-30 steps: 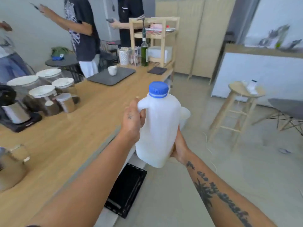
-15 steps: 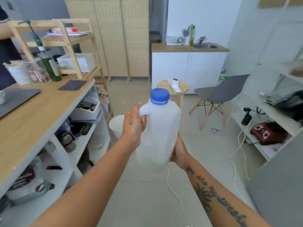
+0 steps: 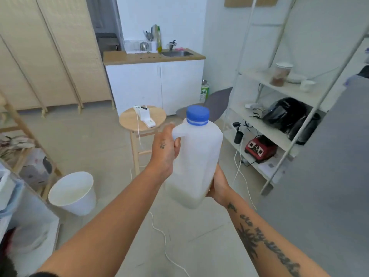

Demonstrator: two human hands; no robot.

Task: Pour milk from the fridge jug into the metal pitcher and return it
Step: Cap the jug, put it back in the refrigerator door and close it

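Observation:
I hold a white translucent milk jug (image 3: 196, 156) with a blue screw cap (image 3: 197, 115) upright in front of me, above the floor. A shallow layer of milk shows at its bottom. My left hand (image 3: 164, 154) is wrapped around the jug's handle. My right hand (image 3: 218, 183) cups the jug's lower right side and base, mostly hidden behind it. The cap is on. The metal pitcher is out of view. A grey flat surface (image 3: 323, 176), possibly the fridge, fills the right side.
A round wooden stool (image 3: 142, 118) with a power strip stands just beyond the jug. A white bucket (image 3: 72, 193) sits on the floor at left. A white wire shelf (image 3: 279, 108) holds appliances at right. White cables run over the floor. A sink counter (image 3: 153, 56) is at the back.
My view has swung right, away from the wooden counter and pitcher toward the sink, shelf and grey surface. Both hands keep the same hold on the jug.

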